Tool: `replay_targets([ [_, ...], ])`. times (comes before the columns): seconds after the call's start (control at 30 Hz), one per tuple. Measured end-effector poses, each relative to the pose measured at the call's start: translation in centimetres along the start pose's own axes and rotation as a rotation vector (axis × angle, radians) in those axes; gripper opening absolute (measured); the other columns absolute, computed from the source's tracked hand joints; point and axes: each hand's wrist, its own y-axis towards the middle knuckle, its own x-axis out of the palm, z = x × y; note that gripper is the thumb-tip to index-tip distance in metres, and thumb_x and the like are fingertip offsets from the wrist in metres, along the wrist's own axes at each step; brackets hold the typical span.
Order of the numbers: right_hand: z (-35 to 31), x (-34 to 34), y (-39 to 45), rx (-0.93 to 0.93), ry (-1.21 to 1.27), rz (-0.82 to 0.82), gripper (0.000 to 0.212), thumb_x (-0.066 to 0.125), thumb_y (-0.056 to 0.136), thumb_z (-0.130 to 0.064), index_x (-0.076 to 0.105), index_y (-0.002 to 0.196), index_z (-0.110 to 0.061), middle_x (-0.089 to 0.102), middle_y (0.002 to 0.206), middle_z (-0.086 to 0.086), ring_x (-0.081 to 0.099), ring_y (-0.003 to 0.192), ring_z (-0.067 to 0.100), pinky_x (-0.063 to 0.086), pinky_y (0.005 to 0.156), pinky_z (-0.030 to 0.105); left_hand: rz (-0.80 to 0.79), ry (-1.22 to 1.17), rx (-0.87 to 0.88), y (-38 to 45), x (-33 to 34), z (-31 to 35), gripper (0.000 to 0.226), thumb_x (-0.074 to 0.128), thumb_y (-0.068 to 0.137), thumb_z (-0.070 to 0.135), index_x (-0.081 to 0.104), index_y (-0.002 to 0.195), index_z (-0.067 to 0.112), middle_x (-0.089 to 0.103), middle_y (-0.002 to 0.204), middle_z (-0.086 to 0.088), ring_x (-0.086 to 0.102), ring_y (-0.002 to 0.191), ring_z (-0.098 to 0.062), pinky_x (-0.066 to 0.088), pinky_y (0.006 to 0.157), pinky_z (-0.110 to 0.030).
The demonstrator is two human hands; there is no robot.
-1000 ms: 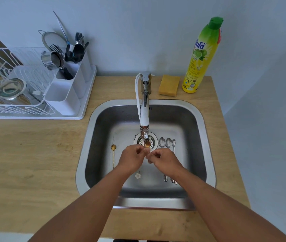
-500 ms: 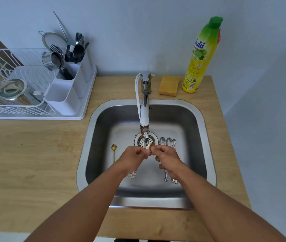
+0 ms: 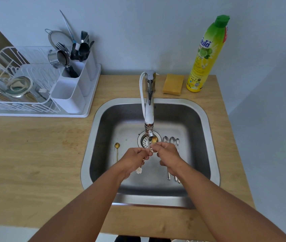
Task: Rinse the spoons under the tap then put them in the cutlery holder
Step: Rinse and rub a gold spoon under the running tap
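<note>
1. Left hand [image 3: 135,158]: we grip the stem of 1 gold spoon [image 3: 154,140], its flower-shaped end hanging below our palm.
2. Right hand [image 3: 167,154]: fingertips pinch the same spoon near the bowl, which sits just under the tap [image 3: 149,109] spout. Step in hand, we judge: rinsing.
3. Sink [image 3: 208,137] floor: 1 more gold spoon [image 3: 117,151] left of our hands; 3 silver spoons [image 3: 171,139] partly under our right hand. All unrinsed, we judge.
4. Cutlery holder [image 3: 72,91], far left in the drying rack [image 3: 16,102]: the next move calls for carrying the spoon there and dropping it in upright.
</note>
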Motion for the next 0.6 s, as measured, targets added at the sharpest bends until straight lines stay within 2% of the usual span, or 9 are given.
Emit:
replay_targets([
  [0.07, -0.4, 0.0, 0.2, -0.008, 0.003, 0.008, 0.015, 0.071, 0.091, -0.032, 0.074, 0.088, -0.018, 0.059, 0.074, -0.001, 0.045, 0.068, 0.015, 0.036, 0.054, 0.028, -0.026, -0.007, -0.018, -0.4, 0.0, -0.4, 0.03, 0.053, 0.104, 0.032, 0.08, 0.095, 0.024, 0.067, 0.081, 0.007, 0.054, 0.069, -0.01, 0.044, 0.057, -0.019],
  [0.13, -0.7, 0.0, 0.4, -0.006, 0.029, 0.047, 0.014, 0.071, 0.092, -0.033, 0.072, 0.086, -0.02, 0.057, 0.071, -0.004, 0.044, 0.066, 0.013, 0.036, 0.053, 0.027, -0.044, 0.041, -0.042, -0.7, -0.2, -1.0, 0.031, 0.052, 0.104, 0.038, 0.08, 0.096, 0.028, 0.07, 0.087, 0.008, 0.058, 0.082, -0.012, 0.045, 0.069, -0.028],
  [0.23, -0.3, -0.1, 0.5, -0.001, 0.015, 0.07, 0.018, 0.07, 0.093, -0.032, 0.069, 0.08, -0.021, 0.053, 0.065, -0.007, 0.043, 0.063, 0.013, 0.036, 0.054, 0.028, -0.053, 0.069, -0.075, -0.9, -0.6, -1.9, 0.029, 0.052, 0.104, 0.037, 0.079, 0.095, 0.031, 0.072, 0.094, 0.006, 0.061, 0.094, -0.015, 0.048, 0.079, -0.032],
  [0.33, 0.6, 0.5, 0.1, 0.0, 0.002, 0.057, 0.02, 0.069, 0.094, -0.031, 0.068, 0.077, -0.02, 0.052, 0.057, -0.011, 0.044, 0.059, 0.011, 0.036, 0.052, 0.026, -0.065, 0.032, -0.089, -0.7, -0.5, -1.6, 0.024, 0.058, 0.102, 0.035, 0.08, 0.096, 0.027, 0.073, 0.088, 0.005, 0.064, 0.089, -0.014, 0.05, 0.076, -0.03],
  [0.47, 1.1, 1.6, -0.3, -0.036, -0.016, -0.002, 0.02, 0.068, 0.093, -0.024, 0.074, 0.077, -0.015, 0.061, 0.053, -0.015, 0.05, 0.046, -0.003, 0.037, 0.046, 0.015, -0.035, -0.044, -0.069, 0.1, -0.1, -0.8, 0.025, 0.057, 0.1, 0.036, 0.078, 0.098, 0.021, 0.072, 0.089, 0.003, 0.066, 0.084, -0.012, 0.049, 0.071, -0.028],
  [0.6, 0.0, 1.4, 0.3, -0.027, -0.062, 0.024, 0.02, 0.067, 0.093, -0.026, 0.075, 0.084, -0.01, 0.057, 0.05, -0.016, 0.047, 0.049, 0.001, 0.037, 0.05, 0.021, -0.002, -0.055, -0.066, 0.2, -0.6, -1.4, 0.025, 0.061, 0.1, 0.04, 0.081, 0.091, 0.028, 0.073, 0.084, 0.007, 0.065, 0.078, -0.011, 0.05, 0.067, -0.027],
])
